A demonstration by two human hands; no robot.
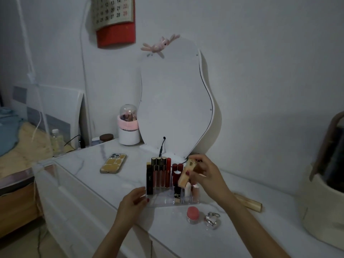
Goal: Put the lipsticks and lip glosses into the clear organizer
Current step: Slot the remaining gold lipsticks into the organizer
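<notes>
White dresser (93, 183), marble-veined top, glossy. Wavy-edged mirror (175, 101) leaning against the wall behind, a pink plush toy (158, 46) perched on its top edge. Wall calendar (113, 13) above left, numbers 14, 21, 28 and red 22, 29 readable. White canister (128, 134) with pink band and clear dome, left of the mirror. Phone (113, 163) in a yellow patterned case, lying flat, well left of the clear organizer (167, 201). Organizer: transparent plastic, tiered slots, holding upright red and gold-capped lip glosses (161, 173); logos too small to read. Left hand (133, 202) curled against its left side. Right hand (202, 173) pinching a gold lipstick (185, 174), tilted above the right slots. Second gold tube (248, 202) lying behind the right forearm. Pink-lidded jar (193, 215) and silver keyring charm (212, 220) in front.
</notes>
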